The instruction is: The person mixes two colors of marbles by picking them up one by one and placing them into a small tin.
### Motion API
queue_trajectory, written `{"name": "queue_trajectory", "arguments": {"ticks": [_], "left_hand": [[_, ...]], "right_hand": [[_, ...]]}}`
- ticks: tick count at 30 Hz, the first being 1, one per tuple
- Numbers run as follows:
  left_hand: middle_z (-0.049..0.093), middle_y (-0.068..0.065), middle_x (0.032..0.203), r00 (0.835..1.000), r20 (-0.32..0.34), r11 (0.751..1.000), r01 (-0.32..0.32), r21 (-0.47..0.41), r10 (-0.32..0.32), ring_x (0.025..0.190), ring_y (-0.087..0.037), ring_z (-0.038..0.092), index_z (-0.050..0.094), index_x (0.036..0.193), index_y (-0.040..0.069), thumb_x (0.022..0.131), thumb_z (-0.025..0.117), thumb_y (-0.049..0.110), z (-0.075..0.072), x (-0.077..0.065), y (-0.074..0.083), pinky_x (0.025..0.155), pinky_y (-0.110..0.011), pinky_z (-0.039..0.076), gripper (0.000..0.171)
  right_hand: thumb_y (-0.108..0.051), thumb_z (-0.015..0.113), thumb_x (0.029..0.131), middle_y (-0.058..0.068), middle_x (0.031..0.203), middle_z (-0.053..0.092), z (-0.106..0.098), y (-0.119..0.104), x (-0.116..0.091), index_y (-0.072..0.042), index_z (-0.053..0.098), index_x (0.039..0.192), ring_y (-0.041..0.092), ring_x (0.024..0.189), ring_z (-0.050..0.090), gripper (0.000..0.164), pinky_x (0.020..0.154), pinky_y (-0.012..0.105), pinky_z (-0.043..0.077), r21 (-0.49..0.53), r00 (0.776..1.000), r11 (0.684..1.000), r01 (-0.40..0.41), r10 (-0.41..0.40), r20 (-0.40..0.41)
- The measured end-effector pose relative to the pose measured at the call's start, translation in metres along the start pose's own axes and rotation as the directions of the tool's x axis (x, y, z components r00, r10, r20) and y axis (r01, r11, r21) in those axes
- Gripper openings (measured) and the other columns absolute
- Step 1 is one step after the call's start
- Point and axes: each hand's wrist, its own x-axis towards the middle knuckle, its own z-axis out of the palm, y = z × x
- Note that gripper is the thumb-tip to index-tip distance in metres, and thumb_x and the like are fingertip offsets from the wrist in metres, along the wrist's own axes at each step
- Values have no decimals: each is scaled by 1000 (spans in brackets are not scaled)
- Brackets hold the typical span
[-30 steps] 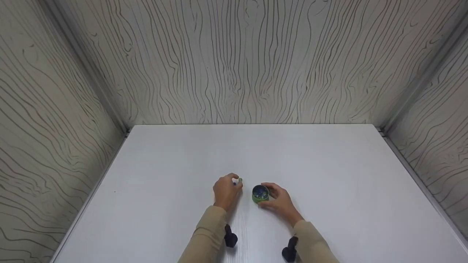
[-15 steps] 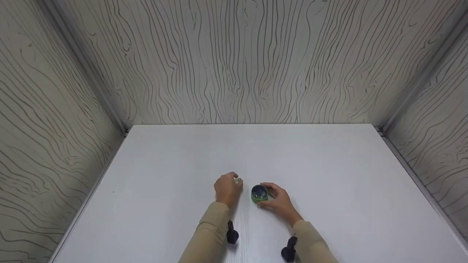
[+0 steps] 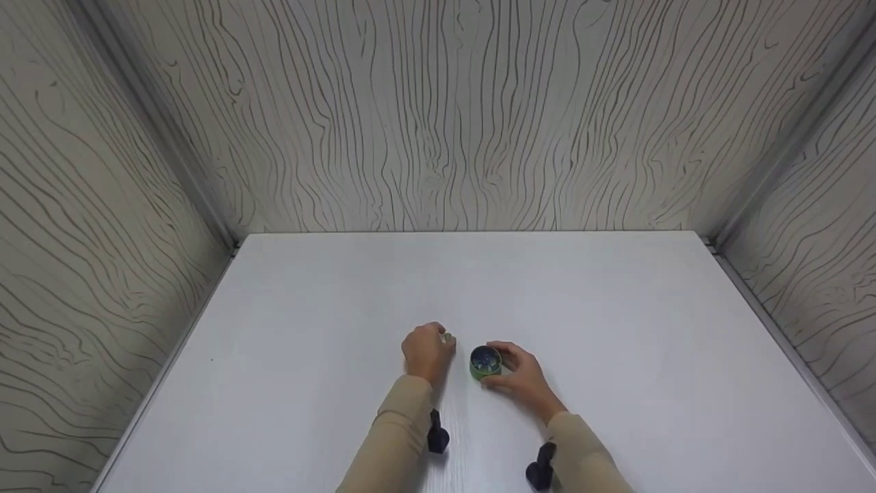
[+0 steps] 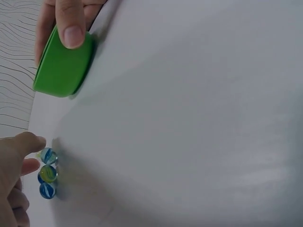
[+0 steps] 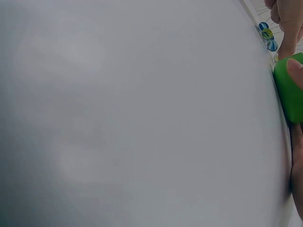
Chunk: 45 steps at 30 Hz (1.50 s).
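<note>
In the head view my right hand grips a small round green tub, thumb on the near side and fingers round the far side. The tub stands open-topped on the table, with blue and greenish glass marbles inside. To its left, my left hand is low over the table. The left wrist view has its thumb and forefinger at a clear blue-streaked marble, apparently pinching it; the other fingers are curled. Beside it lie a yellow-and-blue marble and a blue one. The palm is hidden.
A white table lies under both hands. Wood-grain-patterned panels rise at its back and on both sides. Dark wrist-worn cameras hang below each sleeve.
My left thumb and forefinger have drawn closer together at the marbles, and that forearm has shifted slightly rightward and away from me. The right hand keeps hold of the tub in nearly the same spot.
</note>
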Motion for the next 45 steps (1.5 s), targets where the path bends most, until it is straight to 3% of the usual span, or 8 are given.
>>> {"name": "queue_trajectory", "arguments": {"ticks": [14, 22, 29, 39, 45], "left_hand": [[76, -9, 82, 999, -25, 999, -40, 35, 41, 75, -24, 72, 76, 86, 6, 83, 70, 21, 2, -1, -2, 69, -34, 56, 16], [76, -9, 83, 1000, 0, 1000, -16, 17, 16, 77, -24, 72, 76, 88, 6, 84, 69, 19, 1, -1, 0, 72, -35, 56, 15], [76, -8, 80, 999, -17, 999, -37, 34, 38, 74, -24, 71, 76, 84, 6, 82, 71, 19, 1, 0, -2, 68, -35, 55, 14], [76, -8, 80, 999, -21, 999, -28, -26, 27, 75, -25, 72, 76, 84, 6, 83, 69, 19, 0, 0, -3, 70, -37, 55, 14], [76, -8, 81, 999, -30, 999, -41, -20, 40, 74, -24, 71, 76, 84, 7, 82, 72, 21, -1, 1, -2, 68, -36, 55, 15]], "right_hand": [[-12, 84, 69, 22, 135, 56, 1, 3, 1, 0, 55, 129, 38, 132, 49, 68, 109, 39, 40, 21, 1000, 1000, 18, -18, -8], [-9, 83, 69, 21, 135, 56, 2, 2, 1, 0, 55, 128, 38, 132, 49, 66, 110, 40, 39, 18, 1000, 1000, 10, -10, -20], [-8, 83, 69, 20, 136, 56, 2, 1, 1, 0, 55, 129, 36, 133, 49, 66, 110, 40, 39, 28, 1000, 1000, 7, -6, -21], [-10, 84, 69, 20, 137, 56, 2, 0, 0, -2, 55, 130, 35, 134, 49, 67, 110, 41, 40, 18, 1000, 1000, -6, 6, -16], [-11, 84, 70, 21, 137, 55, 0, 2, 2, -1, 54, 129, 36, 134, 48, 67, 110, 39, 39, 33, 1000, 999, 10, -10, 4]]}}
